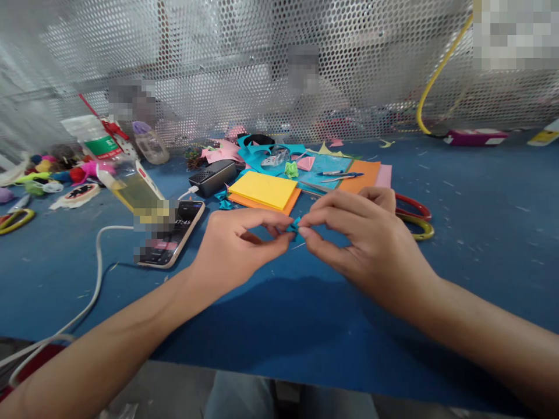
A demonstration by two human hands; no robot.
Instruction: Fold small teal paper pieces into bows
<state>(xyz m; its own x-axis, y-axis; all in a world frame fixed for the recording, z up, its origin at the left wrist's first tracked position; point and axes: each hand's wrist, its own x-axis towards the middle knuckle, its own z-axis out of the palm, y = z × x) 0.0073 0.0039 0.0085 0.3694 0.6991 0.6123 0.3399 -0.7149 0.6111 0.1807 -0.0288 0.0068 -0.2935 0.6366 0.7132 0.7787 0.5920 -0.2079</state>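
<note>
A small folded piece of blue paper (296, 228) is pinched between both hands above the blue table (279, 337). My left hand (247, 241) grips its left side with thumb and fingertips. From the right, my right hand (358, 233) pinches the other side, its fingertips hiding part of the paper. Just behind the hands lies a stack of yellow paper (263, 189) on orange sheets (292, 201). Scissors with red and yellow handles (423, 218) lie partly hidden behind my right hand.
A phone (174, 235), a bottle of yellowish liquid (126, 174) and a black box with a white cable (213, 178) stand or lie at the left. Pens (340, 176), coloured scraps and orange card (360, 174) lie behind. A perforated metal screen (244, 70) rises at the back.
</note>
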